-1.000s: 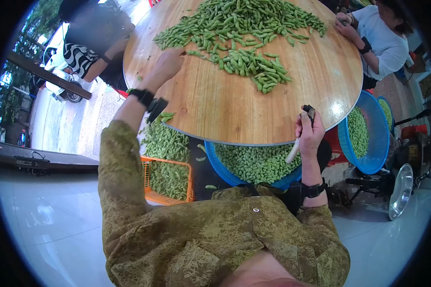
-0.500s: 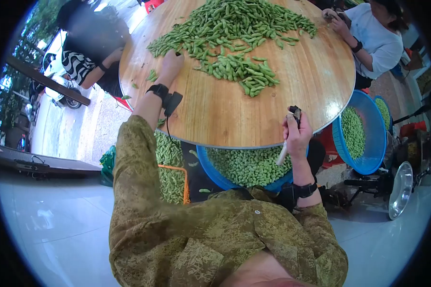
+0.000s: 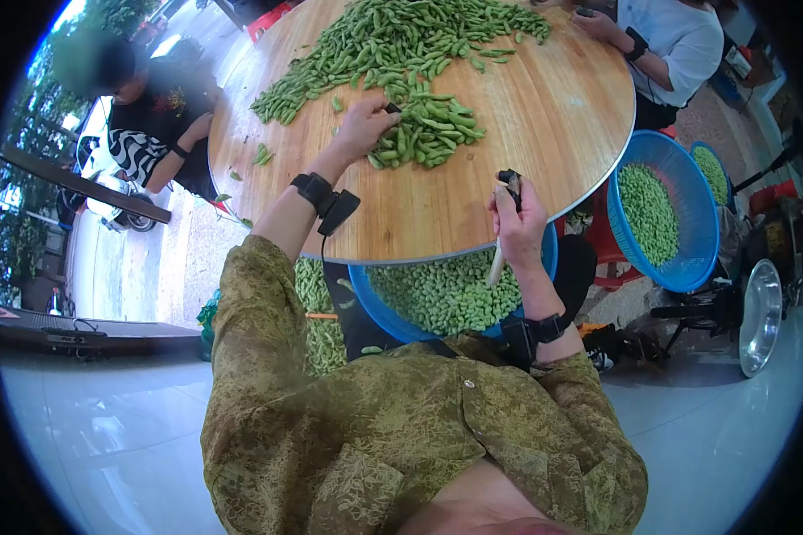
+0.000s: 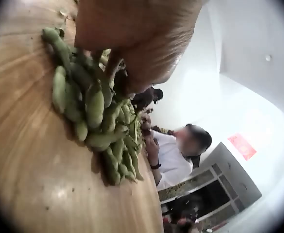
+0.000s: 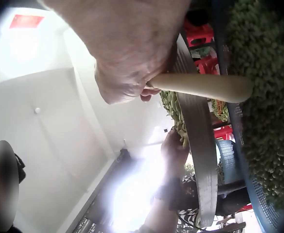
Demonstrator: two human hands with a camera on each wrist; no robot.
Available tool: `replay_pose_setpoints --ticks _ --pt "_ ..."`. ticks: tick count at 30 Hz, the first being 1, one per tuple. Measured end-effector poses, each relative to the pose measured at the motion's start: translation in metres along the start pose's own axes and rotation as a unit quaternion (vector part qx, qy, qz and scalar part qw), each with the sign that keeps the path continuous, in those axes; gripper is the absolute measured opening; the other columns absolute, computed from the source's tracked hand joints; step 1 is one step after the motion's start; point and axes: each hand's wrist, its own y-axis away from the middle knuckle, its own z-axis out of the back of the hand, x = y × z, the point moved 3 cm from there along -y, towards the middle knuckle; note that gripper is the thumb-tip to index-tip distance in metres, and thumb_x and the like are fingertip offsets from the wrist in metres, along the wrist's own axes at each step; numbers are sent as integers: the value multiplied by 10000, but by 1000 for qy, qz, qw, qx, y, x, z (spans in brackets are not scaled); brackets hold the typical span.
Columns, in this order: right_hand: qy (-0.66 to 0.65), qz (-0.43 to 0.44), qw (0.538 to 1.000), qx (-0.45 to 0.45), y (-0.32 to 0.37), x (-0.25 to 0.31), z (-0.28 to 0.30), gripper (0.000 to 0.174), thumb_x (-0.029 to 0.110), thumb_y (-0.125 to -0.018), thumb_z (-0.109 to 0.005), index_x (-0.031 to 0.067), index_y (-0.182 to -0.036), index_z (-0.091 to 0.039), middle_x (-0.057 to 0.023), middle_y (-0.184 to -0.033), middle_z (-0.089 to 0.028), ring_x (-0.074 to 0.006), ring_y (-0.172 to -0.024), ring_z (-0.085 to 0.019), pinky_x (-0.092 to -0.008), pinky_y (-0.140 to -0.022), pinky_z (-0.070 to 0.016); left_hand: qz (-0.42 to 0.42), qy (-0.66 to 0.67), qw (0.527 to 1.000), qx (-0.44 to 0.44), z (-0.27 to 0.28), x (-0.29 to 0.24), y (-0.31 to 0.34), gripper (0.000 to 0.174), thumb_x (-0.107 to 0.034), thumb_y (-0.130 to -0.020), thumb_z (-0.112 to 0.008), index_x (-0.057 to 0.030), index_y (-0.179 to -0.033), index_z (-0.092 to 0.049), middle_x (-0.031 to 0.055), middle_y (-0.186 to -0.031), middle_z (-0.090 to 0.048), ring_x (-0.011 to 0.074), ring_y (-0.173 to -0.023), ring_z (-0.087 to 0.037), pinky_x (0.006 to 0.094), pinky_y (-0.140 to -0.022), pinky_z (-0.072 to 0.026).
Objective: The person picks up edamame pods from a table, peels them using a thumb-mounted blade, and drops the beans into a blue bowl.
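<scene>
Head view: my left hand (image 3: 363, 125) is reaching into the small pile of pods (image 3: 428, 129) on the round table (image 3: 526, 116), while my right hand (image 3: 517, 223) is clenching a pale-handled tool (image 3: 496, 266) above the blue basin (image 3: 370, 308); I judge this is the picking-up step. Left wrist view: my fingers are digging among the pods (image 4: 98, 107) with their tips hidden, so I can't tell if one is pinched, and the next move calls for lifting a single pod clear of its neighbours. Right wrist view: only here is the handle (image 5: 200, 86) showing wrapped in my curled fingers.

No writing can be read; the red sign (image 4: 242, 146) seems lettered, but too blurred.

Bright daylight; fisheye distortion; wrist-view blur
</scene>
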Motion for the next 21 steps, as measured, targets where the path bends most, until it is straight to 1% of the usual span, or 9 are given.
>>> replay_pose_setpoints --ticks 1,3,4,5,7,9,13,14,21 --pt "3 3 1000 2 -1 -1 0 192 127 -936 -543 18 -1094 -561 12 -716 -555 -24 -538 -438 -189 -469 -350 -142 -128 980 -52 3 -14 5 182 -165 -838 -663 -10 -929 -634 77 -789 -613 173 -737 -576 333 -664 -461" --pt "7 17 1000 -3 -1 -4 0 189 133 -938 -545 19 -1088 -562 16 -716 -547 -26 -572 -450 -191 -497 -363 -191 -230 948 -105 10 -38 13 158 -163 -859 -663 -10 -869 -624 18 -725 -579 108 -673 -553 278 -590 -444" --pt "4 33 999 0 -2 -3 -1 186 137 -947 -540 18 -1088 -566 3 -710 -556 -25 -526 -444 -179 -454 -351 -47 -39 997 -46 11 -47 16 155 -167 -864 -663 -22 -832 -618 10 -691 -567 103 -617 -541 259 -546 -428" --pt "2 49 999 3 -2 -2 -1 184 142 -957 -535 18 -1087 -569 -10 -703 -564 -23 -479 -438 -168 -411 -340 101 154 983 16 7 -55 24 163 -171 -869 -664 -35 -795 -613 2 -657 -555 98 -561 -528 240 -502 -412" --pt "29 56 998 0 -3 0 -1 177 153 -959 -535 28 -1075 -582 -3 -695 -563 -23 -477 -436 -172 -411 -333 157 245 956 43 -3 -81 47 190 -188 -896 -652 -70 -767 -577 -23 -616 -523 57 -481 -461 196 -439 -350" --pt "47 74 996 2 -1 3 -2 159 164 -960 -532 35 -1033 -590 0 -697 -563 -25 -477 -435 -176 -413 -327 275 406 867 88 -13 -99 74 174 -201 -915 -637 -82 -814 -560 -23 -630 -525 39 -477 -431 175 -436 -325" --pt "-7 -8 996 84 10 7 -6 168 192 -974 -522 47 -902 -564 2 -690 -556 -35 -480 -438 -192 -421 -336 272 492 820 111 -32 -127 111 132 -177 -936 -603 -71 -884 -542 -10 -688 -554 30 -505 -440 164 -434 -322" --pt "-34 -73 990 117 20 7 -7 182 208 -986 -497 49 -916 -553 -11 -702 -559 -43 -490 -441 -195 -427 -344 255 490 827 100 -37 -132 119 81 -142 -956 -555 -62 -943 -546 11 -742 -579 32 -544 -471 157 -449 -334" --pt "-167 -154 957 178 57 21 -13 245 236 -990 -465 14 -1092 -492 -53 -786 -564 -56 -554 -450 -191 -440 -354 248 438 853 138 -44 -137 144 117 -87 -941 -567 -21 -1037 -558 25 -807 -630 23 -635 -517 146 -504 -369"
